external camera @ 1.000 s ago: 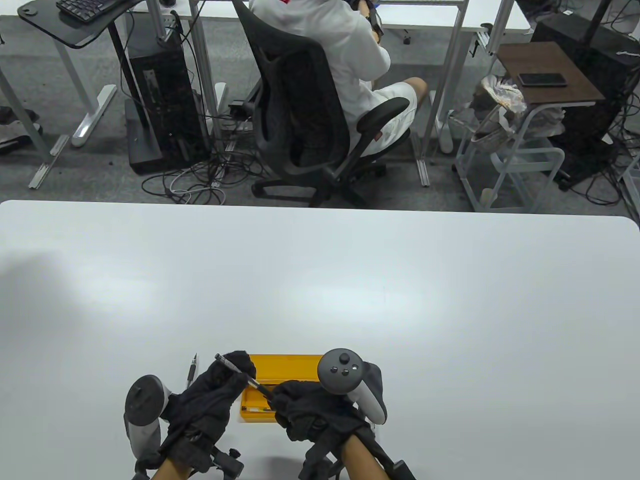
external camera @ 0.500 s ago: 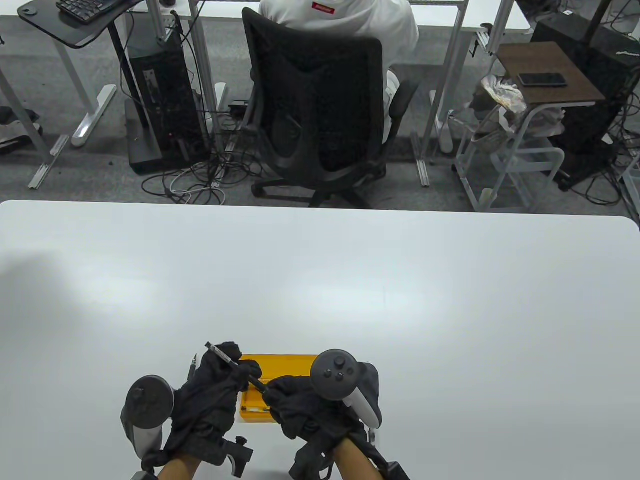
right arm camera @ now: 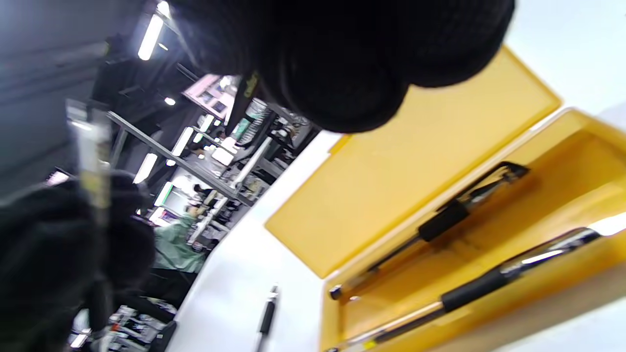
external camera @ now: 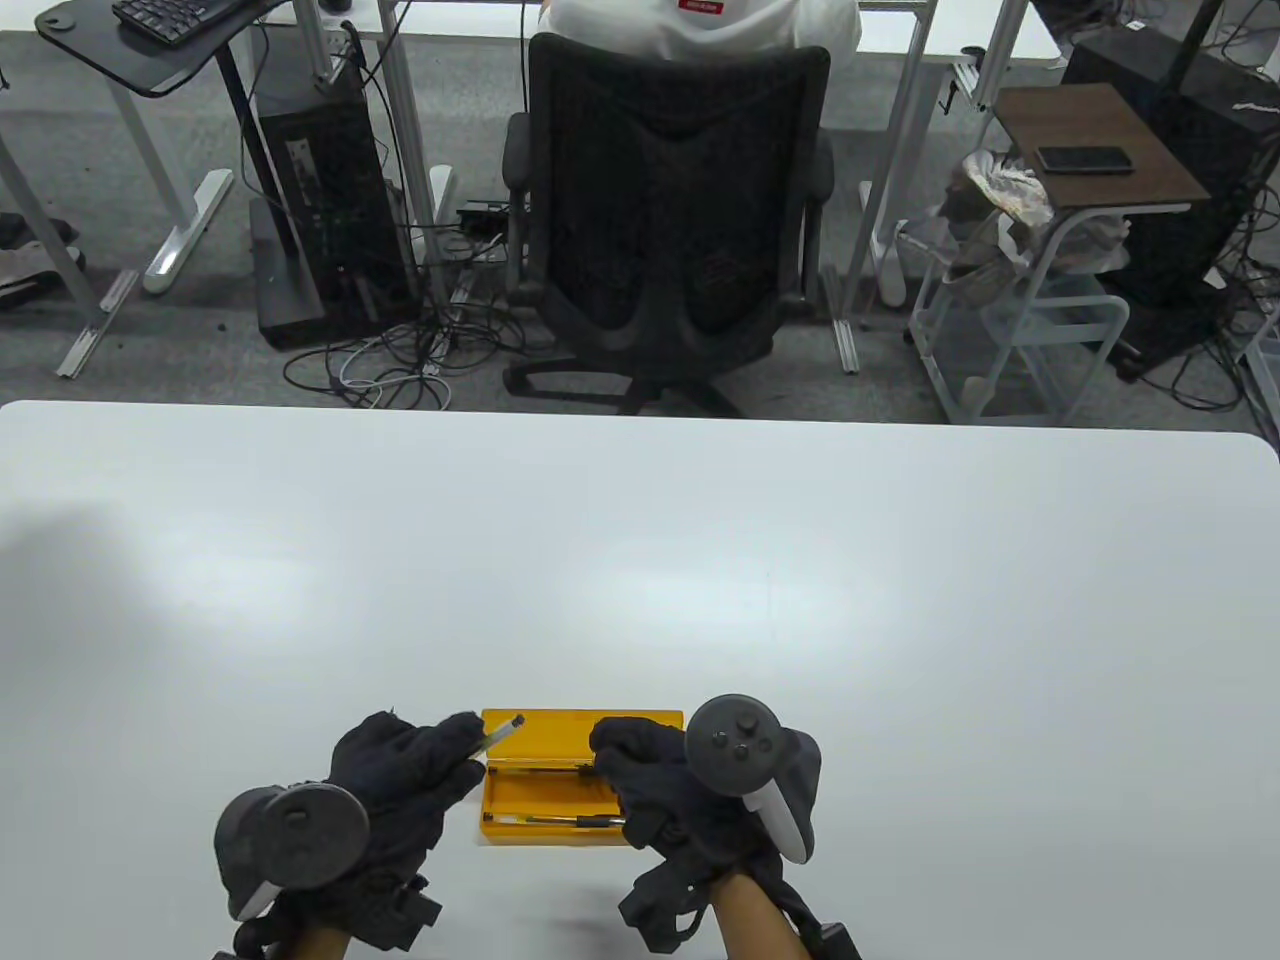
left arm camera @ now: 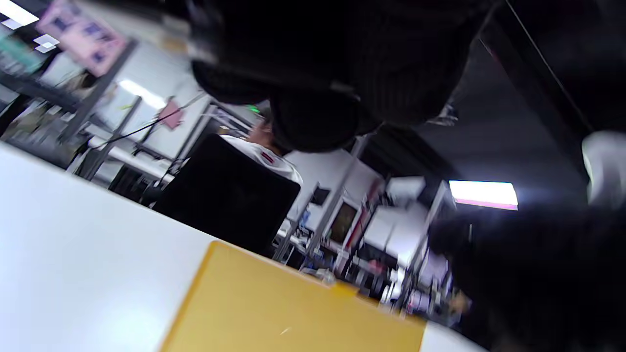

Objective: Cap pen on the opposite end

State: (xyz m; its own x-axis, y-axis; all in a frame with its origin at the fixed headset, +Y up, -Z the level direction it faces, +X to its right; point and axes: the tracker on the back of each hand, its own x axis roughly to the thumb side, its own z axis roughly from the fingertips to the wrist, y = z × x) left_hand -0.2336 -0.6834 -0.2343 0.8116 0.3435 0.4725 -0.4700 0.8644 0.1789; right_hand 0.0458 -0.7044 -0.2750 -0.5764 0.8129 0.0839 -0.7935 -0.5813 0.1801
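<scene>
1. Both hands, left (external camera: 400, 775) and right (external camera: 655, 790), wear matt black knitted cloth gloves
2. The open yellow rectangular case (external camera: 560, 735) looks like smooth, slightly translucent plastic
3. The two pens in the case (right arm camera: 430, 225) have glossy metal-looking barrels and matt black grips
4. The white table (external camera: 640, 560) is smooth, with a soft sheen
5. The grey trackers (external camera: 735, 745) look like matt plastic

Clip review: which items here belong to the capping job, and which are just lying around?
Job: pen, gripped by left hand; right hand over the case.
Lying about: open yellow case; two pens inside; loose pen on the table.
</scene>
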